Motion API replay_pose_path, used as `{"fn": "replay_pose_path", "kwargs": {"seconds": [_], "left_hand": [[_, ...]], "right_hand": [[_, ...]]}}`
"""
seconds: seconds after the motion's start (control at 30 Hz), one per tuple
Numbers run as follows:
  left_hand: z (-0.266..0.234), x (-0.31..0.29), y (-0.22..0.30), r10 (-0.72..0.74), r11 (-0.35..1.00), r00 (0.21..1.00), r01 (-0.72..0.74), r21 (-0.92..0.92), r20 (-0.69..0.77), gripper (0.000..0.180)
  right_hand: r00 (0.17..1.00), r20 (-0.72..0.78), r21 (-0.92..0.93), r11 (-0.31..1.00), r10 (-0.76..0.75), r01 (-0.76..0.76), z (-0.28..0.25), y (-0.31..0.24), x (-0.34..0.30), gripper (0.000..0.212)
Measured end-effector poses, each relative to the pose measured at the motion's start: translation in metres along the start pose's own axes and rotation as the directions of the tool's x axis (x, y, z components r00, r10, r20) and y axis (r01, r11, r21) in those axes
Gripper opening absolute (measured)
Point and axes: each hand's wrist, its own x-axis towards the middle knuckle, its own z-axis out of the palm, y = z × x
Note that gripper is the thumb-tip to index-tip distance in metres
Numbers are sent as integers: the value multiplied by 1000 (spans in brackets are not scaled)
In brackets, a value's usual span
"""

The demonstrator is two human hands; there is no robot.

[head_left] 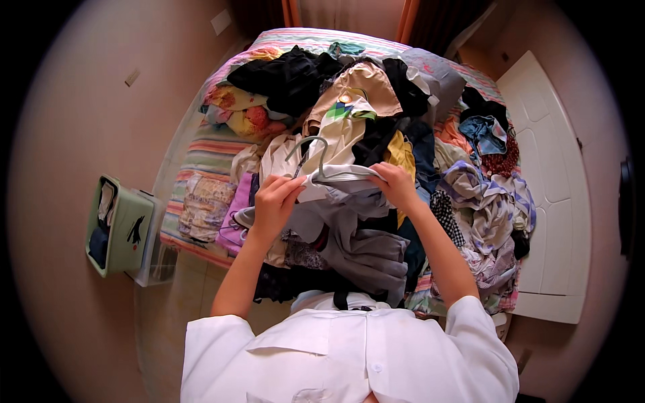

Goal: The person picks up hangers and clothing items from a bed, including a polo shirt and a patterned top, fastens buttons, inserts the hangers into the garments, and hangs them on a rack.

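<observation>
One person's [349,356] two hands [274,201] [398,188] hold one garment [349,177] with one hanger [326,148].

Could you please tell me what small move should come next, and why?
Perhaps gently even out the neckline of the grey garment: the left hand and right hand pinch its two sides, and the hanger hook stands up between them.

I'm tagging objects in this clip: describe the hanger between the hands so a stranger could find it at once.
Find the striped bed heaped with clothes, then the person's left hand and right hand over its near side. Between them, the hanger rises from the pale edge of a gray garment. Its slim gray-green hook stands out against the crumpled clothes behind it.
</observation>
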Motion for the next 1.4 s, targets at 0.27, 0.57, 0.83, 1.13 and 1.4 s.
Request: {"fn": "replay_pose_path", "kwargs": {"seconds": [0.27, 0.57, 0.83, 1.13, 1.4], "left_hand": [[7, 2, 22, -24, 990, 1000, 24, -136, -1, 40], [82, 38, -44, -253, 896, 802, 405, -181, 542, 39], [187, -43, -36, -6, 998, 885, 37, -58, 466, 38], [228, -20, -47, -210, 944, 774, 320, -83, 597, 30], [243, -10, -70, -109, 989, 747, 14, 148, 656, 7]], "right_hand": [[981, -147, -249, 965, -126, 87, -18, -10, 7, 12], [886, 243, -98, 918, 396, -384, -55, -10, 4, 26], [996, -4, -162, 983, 92, -91, 45, 65, -86, 26], [968, -56, -203, 946, 246, -252, 55, 83, -89, 17], [974, -51, 18, 975, 220, -219, 57, 75, -83, 9]]}}
